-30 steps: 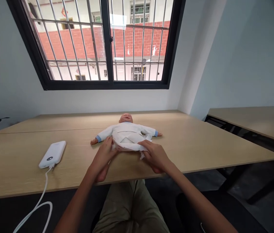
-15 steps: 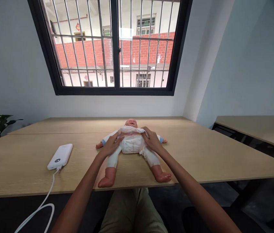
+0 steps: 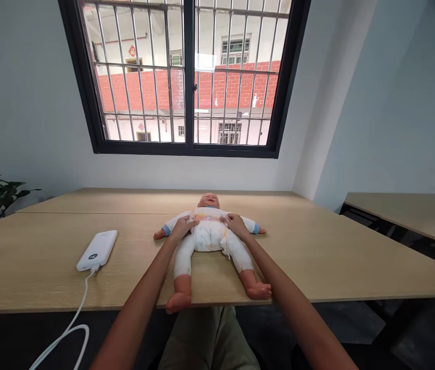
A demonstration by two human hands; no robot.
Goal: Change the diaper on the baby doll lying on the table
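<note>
- A baby doll [image 3: 209, 237] in white clothing lies face up on a wooden table [image 3: 336, 252], its head toward the barred window [image 3: 190, 77] and its feet at the near edge.
- The person's left hand [image 3: 181, 226] and right hand [image 3: 234, 224] rest on either side of the doll's waist, fingers curled onto the cloth; whether they grip it cannot be told.
- A white power bank [image 3: 97, 250] sits well to the left, its cable [image 3: 79, 308] trailing off the table edge.

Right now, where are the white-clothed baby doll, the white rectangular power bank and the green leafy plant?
white-clothed baby doll [image 3: 209, 239]: head view, belly
white rectangular power bank [image 3: 97, 250]: head view, top face
green leafy plant [image 3: 3, 194]: head view, leaf
</note>
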